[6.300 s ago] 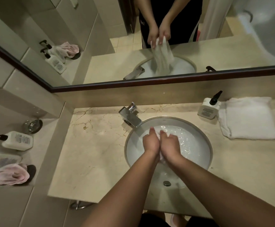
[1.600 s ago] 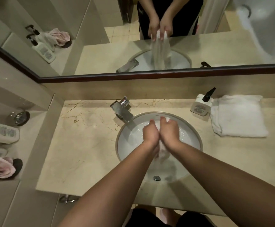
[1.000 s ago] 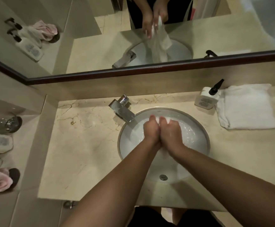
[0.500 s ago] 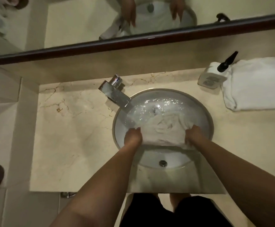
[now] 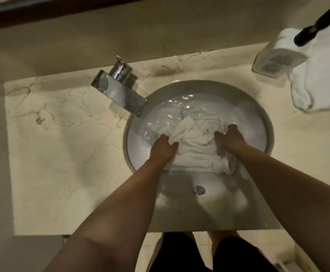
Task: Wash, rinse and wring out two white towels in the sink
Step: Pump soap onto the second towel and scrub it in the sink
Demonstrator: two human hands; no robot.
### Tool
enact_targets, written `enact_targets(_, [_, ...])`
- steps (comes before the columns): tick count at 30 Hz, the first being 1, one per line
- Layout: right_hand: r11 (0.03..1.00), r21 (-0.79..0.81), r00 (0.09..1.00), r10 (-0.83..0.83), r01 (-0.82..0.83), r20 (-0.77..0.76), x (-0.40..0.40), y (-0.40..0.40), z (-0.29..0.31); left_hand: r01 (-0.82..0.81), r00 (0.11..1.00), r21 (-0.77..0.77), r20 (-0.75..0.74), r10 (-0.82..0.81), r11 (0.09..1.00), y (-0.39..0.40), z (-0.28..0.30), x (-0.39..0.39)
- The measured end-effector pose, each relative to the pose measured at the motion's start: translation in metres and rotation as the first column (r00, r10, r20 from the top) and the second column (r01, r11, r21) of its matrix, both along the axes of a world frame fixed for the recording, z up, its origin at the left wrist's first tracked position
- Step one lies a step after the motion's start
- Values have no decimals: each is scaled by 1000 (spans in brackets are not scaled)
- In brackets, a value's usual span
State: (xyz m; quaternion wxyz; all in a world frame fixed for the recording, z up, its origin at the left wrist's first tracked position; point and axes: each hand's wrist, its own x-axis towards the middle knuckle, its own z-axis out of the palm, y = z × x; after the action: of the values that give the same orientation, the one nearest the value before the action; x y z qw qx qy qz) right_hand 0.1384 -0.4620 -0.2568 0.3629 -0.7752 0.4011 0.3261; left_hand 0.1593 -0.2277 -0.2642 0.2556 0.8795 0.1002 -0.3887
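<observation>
Head view: in the water-filled sink, the left hand and right hand each grip the bunched wet towel, fingers curled into it. A folded towel lies at the counter's back right corner.

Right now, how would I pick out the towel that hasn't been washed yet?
Start at the round sink and go to the counter's far right corner. Behind the soap bottle lies a folded towel; unlike the wet towel bunched in the basin, it looks dry and flat.
</observation>
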Motion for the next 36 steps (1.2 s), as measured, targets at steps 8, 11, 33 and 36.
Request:
enact_targets(8, [982,170,985,-104,79,140,-2,5,12,-554,825,-282,-311,471,783,-16,6,3])
enact_targets(11, [929,254,924,-323,269,204,-8,3,30,-829,525,-215,-616,588,516,-14,23,2])
enact_targets(33, [556,693,786,-618,459,-24,-35,-21,168,-824,532,-524,-588,609,215,-21,192,-28])
enact_targets(36, [603,678,791,-610,420,52,-35,-24,186,-780,479,-615,-469,742,116,-25,200,-28])
